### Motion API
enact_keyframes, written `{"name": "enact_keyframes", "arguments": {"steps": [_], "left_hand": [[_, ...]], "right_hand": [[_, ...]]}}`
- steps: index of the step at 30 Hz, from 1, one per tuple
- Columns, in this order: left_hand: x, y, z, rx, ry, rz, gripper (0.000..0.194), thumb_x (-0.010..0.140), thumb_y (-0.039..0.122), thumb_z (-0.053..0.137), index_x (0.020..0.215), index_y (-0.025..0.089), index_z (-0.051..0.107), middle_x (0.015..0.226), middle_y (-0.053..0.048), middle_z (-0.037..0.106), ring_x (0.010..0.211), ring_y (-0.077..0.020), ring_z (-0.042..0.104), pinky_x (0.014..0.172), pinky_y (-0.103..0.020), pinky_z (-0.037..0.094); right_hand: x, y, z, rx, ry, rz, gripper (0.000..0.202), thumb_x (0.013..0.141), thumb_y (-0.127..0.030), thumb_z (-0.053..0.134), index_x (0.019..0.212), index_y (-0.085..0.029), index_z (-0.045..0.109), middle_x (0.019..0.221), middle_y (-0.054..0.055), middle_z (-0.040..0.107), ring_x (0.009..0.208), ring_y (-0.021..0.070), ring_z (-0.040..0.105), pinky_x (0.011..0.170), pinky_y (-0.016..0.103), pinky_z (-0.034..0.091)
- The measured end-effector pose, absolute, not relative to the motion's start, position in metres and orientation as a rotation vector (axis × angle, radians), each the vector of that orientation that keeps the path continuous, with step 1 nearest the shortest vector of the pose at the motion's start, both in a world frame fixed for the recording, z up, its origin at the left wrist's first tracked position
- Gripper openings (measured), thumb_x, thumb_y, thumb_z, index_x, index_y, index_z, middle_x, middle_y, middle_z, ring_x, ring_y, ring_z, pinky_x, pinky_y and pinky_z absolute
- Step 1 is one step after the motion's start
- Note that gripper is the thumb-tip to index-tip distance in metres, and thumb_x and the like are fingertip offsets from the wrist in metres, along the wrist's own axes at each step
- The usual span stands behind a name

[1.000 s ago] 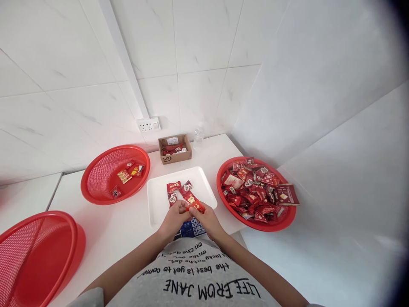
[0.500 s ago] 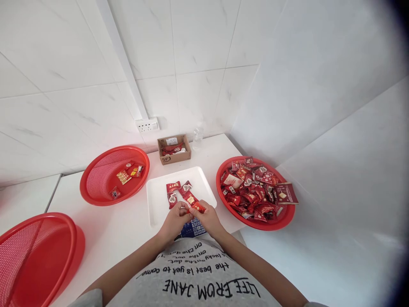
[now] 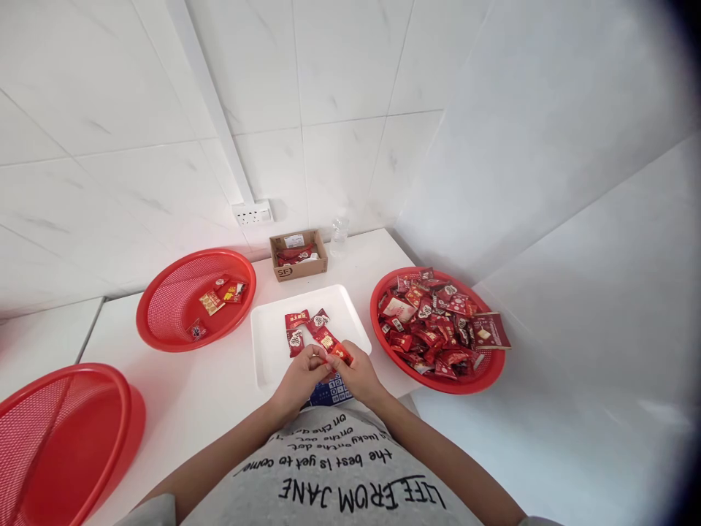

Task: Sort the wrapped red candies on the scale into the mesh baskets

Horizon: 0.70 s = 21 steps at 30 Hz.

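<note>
1. The bare left hand (image 3: 300, 371) is above the near edge of the flat white tabletop (image 3: 208, 394), its back turned upward, fingers curled inward and thumb brought to the index finger in a pinch.
2. The bare right hand (image 3: 355, 374) mirrors it, fingers bent, thumb pointing toward the left hand, also pinching.
3. Both sets of fingertips are close together; whether they touch is unclear.
4. Both forearms slant inward, wrists nearly straight, elbows spread wider than the hands.
</note>
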<state>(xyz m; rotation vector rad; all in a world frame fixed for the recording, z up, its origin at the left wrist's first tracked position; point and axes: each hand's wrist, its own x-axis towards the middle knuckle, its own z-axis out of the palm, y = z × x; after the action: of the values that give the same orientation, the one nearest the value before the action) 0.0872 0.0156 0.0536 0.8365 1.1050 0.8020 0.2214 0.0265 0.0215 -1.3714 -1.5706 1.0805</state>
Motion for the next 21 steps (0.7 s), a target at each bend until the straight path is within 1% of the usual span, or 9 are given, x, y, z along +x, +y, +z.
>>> {"name": "enact_keyframes", "arguments": {"steps": [4,7,10,13,17,19,21], "left_hand": [[0.0871,0.0162,0.0537,0.835,1.121,0.799,0.029,0.068,0.038,0.066,0.078,0.02,0.045,0.059,0.005,0.056,0.059,-0.0105,0.053,0.064,-0.025,0.04],[0.0869,0.0167,0.0531,0.832,1.137,0.809,0.028,0.068,0.037,0.065,0.078,0.02,0.046,0.058,0.006,0.055,0.06,-0.0104,0.053,0.065,-0.025,0.04],[0.087,0.017,0.0526,0.845,1.171,0.82,0.027,0.068,0.035,0.065,0.079,0.02,0.046,0.058,0.006,0.055,0.06,-0.0105,0.053,0.065,-0.024,0.039],[0.0873,0.0168,0.053,0.868,1.187,0.795,0.029,0.067,0.037,0.066,0.08,0.021,0.046,0.057,0.006,0.055,0.061,-0.0117,0.054,0.064,-0.025,0.038],[0.0872,0.0166,0.055,0.895,1.192,0.718,0.031,0.066,0.041,0.066,0.079,0.02,0.046,0.059,0.005,0.056,0.065,-0.0139,0.056,0.064,-0.026,0.039],[0.0867,0.0171,0.0551,0.903,1.195,0.695,0.032,0.067,0.043,0.065,0.079,0.02,0.048,0.061,0.004,0.057,0.066,-0.0142,0.057,0.063,-0.026,0.039],[0.0861,0.0176,0.0544,0.898,1.187,0.698,0.031,0.068,0.044,0.064,0.079,0.019,0.048,0.063,0.003,0.058,0.066,-0.0139,0.057,0.062,-0.025,0.039]], "right_hand": [[0.2223,0.028,0.0208,-1.348,-1.529,1.125,0.032,0.077,-0.041,0.051,0.059,-0.02,0.036,0.058,-0.005,0.038,0.057,0.0101,0.036,0.054,0.022,0.031],[0.2235,0.0295,0.0206,-1.336,-1.46,1.256,0.03,0.075,-0.044,0.053,0.062,-0.019,0.043,0.059,-0.005,0.042,0.058,0.0106,0.039,0.055,0.023,0.033],[0.2253,0.0304,0.0201,-1.309,-1.42,1.337,0.03,0.078,-0.046,0.048,0.066,-0.019,0.047,0.06,-0.004,0.045,0.059,0.0111,0.041,0.056,0.023,0.035],[0.2273,0.0307,0.0212,-1.308,-1.476,1.253,0.032,0.082,-0.044,0.044,0.062,-0.019,0.045,0.06,-0.003,0.044,0.059,0.0112,0.041,0.057,0.024,0.035],[0.228,0.0306,0.0255,-1.316,-1.546,1.14,0.033,0.081,-0.043,0.046,0.057,-0.019,0.041,0.06,-0.003,0.043,0.059,0.0112,0.041,0.057,0.024,0.035],[0.2274,0.0299,0.0261,-1.311,-1.518,1.214,0.033,0.081,-0.045,0.045,0.06,-0.019,0.045,0.059,-0.002,0.046,0.059,0.0117,0.043,0.058,0.024,0.037],[0.2266,0.0284,0.0247,-1.289,-1.461,1.343,0.033,0.081,-0.047,0.044,0.066,-0.019,0.05,0.061,-0.002,0.052,0.061,0.0127,0.047,0.059,0.025,0.04]]}}
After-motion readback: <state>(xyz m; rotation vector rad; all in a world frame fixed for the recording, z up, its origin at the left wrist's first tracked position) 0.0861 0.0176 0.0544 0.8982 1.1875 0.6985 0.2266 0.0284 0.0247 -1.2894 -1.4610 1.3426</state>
